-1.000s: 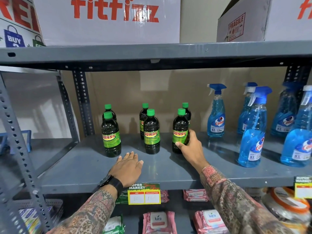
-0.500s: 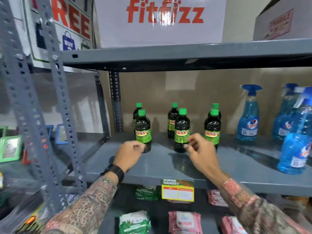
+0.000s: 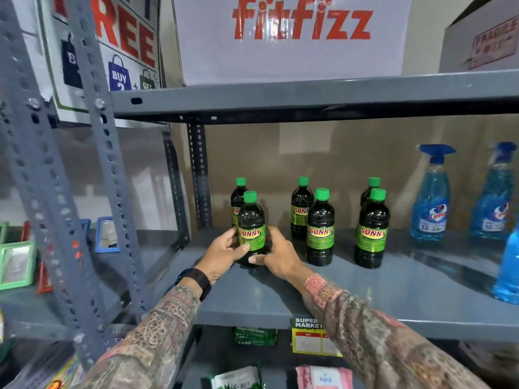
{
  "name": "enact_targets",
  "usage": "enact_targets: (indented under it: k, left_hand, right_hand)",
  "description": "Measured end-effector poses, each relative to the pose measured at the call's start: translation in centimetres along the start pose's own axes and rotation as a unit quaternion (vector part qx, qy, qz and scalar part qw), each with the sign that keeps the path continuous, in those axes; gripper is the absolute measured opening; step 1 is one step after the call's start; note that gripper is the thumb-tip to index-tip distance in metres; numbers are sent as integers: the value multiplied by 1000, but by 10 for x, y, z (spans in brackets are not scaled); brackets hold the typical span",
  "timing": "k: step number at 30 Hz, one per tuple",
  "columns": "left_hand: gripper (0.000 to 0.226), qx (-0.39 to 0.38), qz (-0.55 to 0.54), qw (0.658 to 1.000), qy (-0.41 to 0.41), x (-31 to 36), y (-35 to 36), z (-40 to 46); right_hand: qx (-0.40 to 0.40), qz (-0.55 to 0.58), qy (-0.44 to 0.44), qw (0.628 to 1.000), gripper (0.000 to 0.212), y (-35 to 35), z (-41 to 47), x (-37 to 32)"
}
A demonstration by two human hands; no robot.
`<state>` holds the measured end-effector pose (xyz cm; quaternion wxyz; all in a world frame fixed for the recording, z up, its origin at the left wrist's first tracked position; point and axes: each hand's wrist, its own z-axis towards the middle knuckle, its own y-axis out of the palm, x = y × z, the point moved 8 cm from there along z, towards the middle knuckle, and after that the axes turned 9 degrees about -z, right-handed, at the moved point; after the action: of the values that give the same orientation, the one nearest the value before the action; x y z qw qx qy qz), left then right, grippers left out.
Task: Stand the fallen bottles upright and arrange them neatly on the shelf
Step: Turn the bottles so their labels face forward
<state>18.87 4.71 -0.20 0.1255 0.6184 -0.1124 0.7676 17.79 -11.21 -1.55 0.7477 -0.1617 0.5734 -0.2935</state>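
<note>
Bottles (image 3: 320, 228) standing upright in two rows on the grey shelf (image 3: 365, 293), left of the blue spray bottles (image 3: 431, 197). Front-left bottle (image 3: 250, 228) being clasped by left hand (image 3: 222, 256) and right hand (image 3: 278, 258), fingers (image 3: 259, 259) wrapping its lower body.

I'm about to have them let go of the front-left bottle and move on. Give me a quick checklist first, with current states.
1. Front-left Sunny bottle upright on the shelf: ok.
2. Left hand and right hand both grip it low down: ok.
3. Label facing forward: ok.
4. All six bottles standing, none fallen: ok.
5. Front row in line with the middle bottle and right bottle: cannot tell.
6. Gap to the back-left bottle: cannot tell, they overlap.
</note>
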Motion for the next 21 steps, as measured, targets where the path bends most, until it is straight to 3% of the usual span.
enact_targets:
  k: [8, 21]
  left_hand:
    - [54, -10, 4, 1000, 15, 6, 7, -24]
    - [62, -26, 23, 999, 21, 7, 12, -59]
  right_hand:
    - [10, -29, -33, 999, 73, -4, -18, -13]
    - [2, -47, -33, 998, 90, -14, -64, -26]
